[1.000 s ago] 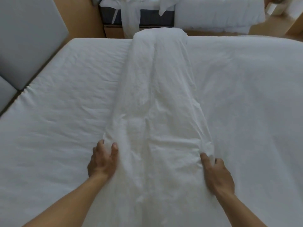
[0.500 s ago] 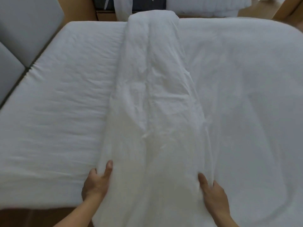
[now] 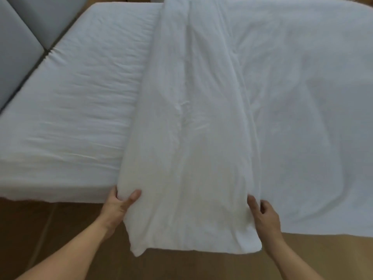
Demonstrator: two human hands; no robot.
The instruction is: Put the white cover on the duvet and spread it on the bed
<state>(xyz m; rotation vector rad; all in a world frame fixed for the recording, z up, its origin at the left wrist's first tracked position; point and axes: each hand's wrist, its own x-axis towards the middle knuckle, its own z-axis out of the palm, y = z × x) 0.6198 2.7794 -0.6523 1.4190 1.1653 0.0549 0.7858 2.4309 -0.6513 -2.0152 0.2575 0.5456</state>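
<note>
Folded duvet [image 3: 191,138] now drawn nearer, its end overhanging the bed [image 3: 70,98] edge.
Long strip across mid-bed; left hand [image 3: 119,207] grips its left edge, thumb on top; right hand [image 3: 264,217], fingers curled, holds right edge; white cover [image 3: 312,98] flat alongside, right.

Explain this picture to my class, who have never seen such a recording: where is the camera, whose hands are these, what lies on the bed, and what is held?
There is no machine here. A person wears one camera on the head, and it looks down at their own two hands. A long folded white bundle, likely the duvet, lies across the bed. Its near end juts past the bed's edge, above the brown floor. The left hand and the right hand grip the two sides of that end. A flat white cloth, perhaps the cover, is spread over the bed to the right. Grey headboard panels show at the far left.
</note>
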